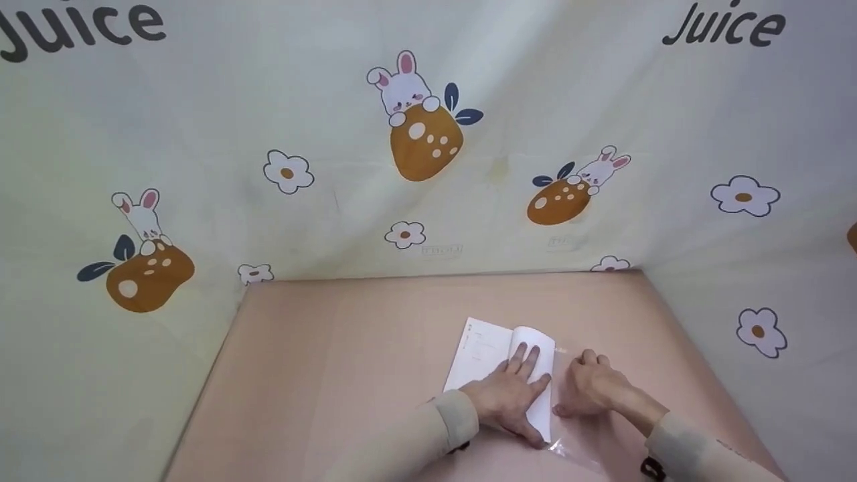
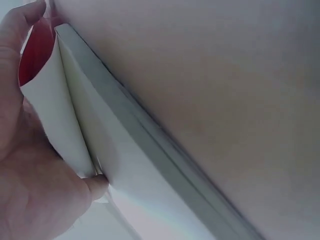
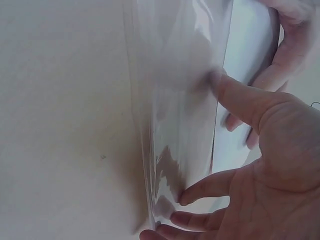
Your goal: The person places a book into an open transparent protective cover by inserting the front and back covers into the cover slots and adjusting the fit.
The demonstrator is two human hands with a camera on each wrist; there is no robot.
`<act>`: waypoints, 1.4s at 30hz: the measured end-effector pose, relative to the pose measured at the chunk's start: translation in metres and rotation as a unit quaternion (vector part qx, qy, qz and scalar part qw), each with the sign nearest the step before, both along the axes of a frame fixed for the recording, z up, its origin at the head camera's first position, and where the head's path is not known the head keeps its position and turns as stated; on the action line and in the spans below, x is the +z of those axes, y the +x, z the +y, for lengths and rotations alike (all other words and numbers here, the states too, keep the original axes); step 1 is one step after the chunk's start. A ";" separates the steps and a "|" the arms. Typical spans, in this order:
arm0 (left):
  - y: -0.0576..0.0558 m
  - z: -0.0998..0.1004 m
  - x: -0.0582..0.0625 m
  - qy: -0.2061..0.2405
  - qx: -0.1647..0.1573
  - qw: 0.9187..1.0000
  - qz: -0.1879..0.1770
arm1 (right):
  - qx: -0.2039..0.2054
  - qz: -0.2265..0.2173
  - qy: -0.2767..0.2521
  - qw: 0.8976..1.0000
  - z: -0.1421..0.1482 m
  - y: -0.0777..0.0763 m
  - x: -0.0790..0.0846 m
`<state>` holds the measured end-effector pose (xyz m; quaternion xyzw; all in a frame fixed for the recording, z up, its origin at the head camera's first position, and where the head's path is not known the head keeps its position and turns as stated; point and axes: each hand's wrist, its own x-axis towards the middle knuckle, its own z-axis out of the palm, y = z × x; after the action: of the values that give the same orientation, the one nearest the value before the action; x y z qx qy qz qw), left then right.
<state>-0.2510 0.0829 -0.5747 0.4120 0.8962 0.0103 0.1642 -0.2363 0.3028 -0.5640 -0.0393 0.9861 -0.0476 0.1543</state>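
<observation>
A book with white pages lies open on the table, and its right-hand leaf or cover bulges up in a curl. The left hand presses on that curled part with fingers spread. In the left wrist view the curl shows red inside, beside the thick page block; the thumb lies at the book's edge. Clear plastic film extends from the book's right side. The right hand has curled fingers at this film, with thumb and fingertips on it in the right wrist view.
The pinkish table reaches back to a pale cloth backdrop printed with rabbits, fruit and flowers. The cloth also rises along the table's left and right sides.
</observation>
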 end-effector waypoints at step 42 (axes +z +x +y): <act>-0.001 -0.001 0.002 -0.002 0.011 0.998 -0.061 | 0.062 -0.009 -0.014 0.998 0.020 -0.009 0.013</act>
<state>-0.2521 0.0817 -0.5725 0.4001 0.8892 0.0356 0.2193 -0.2458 0.3226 -0.5507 -0.1021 0.9795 -0.0525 0.1656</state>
